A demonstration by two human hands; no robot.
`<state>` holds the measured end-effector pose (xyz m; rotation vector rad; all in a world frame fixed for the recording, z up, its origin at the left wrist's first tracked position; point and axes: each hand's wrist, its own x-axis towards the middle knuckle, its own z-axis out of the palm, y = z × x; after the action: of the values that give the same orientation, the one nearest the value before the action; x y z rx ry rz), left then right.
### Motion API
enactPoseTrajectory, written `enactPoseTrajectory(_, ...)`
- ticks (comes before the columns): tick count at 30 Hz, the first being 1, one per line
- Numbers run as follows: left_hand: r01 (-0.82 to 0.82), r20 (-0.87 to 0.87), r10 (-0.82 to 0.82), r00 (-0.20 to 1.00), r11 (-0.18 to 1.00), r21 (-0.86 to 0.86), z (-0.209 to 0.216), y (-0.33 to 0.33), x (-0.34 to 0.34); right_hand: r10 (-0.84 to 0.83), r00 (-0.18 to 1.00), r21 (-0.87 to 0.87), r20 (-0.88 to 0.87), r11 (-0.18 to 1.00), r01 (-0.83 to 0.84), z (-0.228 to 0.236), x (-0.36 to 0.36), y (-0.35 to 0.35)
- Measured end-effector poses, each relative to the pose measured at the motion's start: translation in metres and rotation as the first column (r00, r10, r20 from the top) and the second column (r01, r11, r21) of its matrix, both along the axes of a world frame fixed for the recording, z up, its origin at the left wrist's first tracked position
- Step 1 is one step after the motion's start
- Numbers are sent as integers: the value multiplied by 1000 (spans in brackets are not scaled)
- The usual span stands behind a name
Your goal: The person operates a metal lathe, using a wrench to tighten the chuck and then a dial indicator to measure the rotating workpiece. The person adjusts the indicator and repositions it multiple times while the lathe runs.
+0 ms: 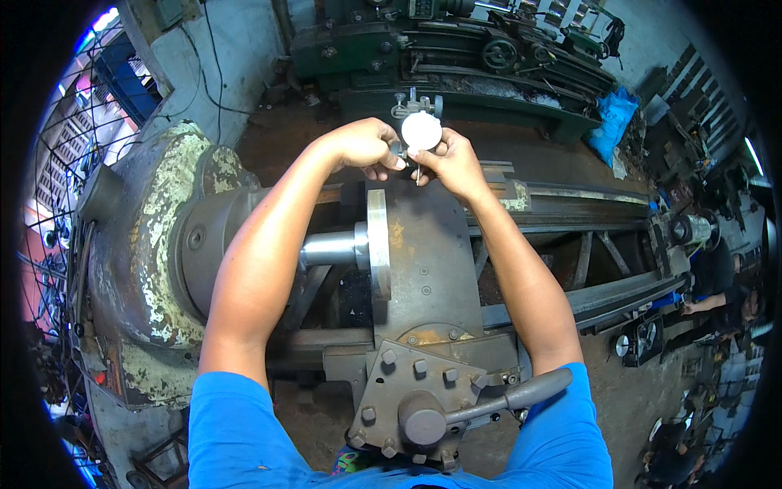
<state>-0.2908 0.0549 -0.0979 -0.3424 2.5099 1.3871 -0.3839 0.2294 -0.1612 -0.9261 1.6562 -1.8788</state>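
Note:
Both my arms reach out over a lathe to a dial indicator [421, 131] with a round white face, at the far side of the carriage. My right hand [454, 167] grips the indicator from the right, its thumb at the lower rim. Beside the dial's left edge, my left hand [368, 148] is closed with fingertips pinching a small fitting on the indicator. A metal clamp with knobs [414, 105] shows just beyond the dial. Nearer to me, a bright steel shaft [330, 248] with a flat round flange [379, 244] sticks out from the chuck [213, 236].
The tool post [419, 399] with its bolts and long handle [521, 394] stands close to my body. Lathe bed rails [570, 213] run right. A green lathe [464, 61] stands behind, near a blue bag [612, 122]. Other people [721, 306] are at the right.

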Motion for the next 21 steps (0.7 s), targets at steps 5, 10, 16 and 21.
enactPoseTrajectory(5, -5, -13, 6, 1000, 995, 95, -7, 3, -2, 65, 996, 27, 57, 997, -67, 2, -6, 12)
enactPoseTrajectory(10, -20, 14, 18, 1000, 981, 194, -10, 4, -2, 78, 994, 7, 73, 997, -78, -1, -9, 10)
enactPoseTrajectory(16, -65, -20, 84, 996, 881, 468, -13, 11, 0, 144, 987, 42, 78, 988, -147, 7, -54, 28)
enactPoseTrajectory(21, -71, -79, 110, 991, 918, 389, -19, 22, -4, -193, 975, 121, -108, 971, 205, 4, -88, -8)
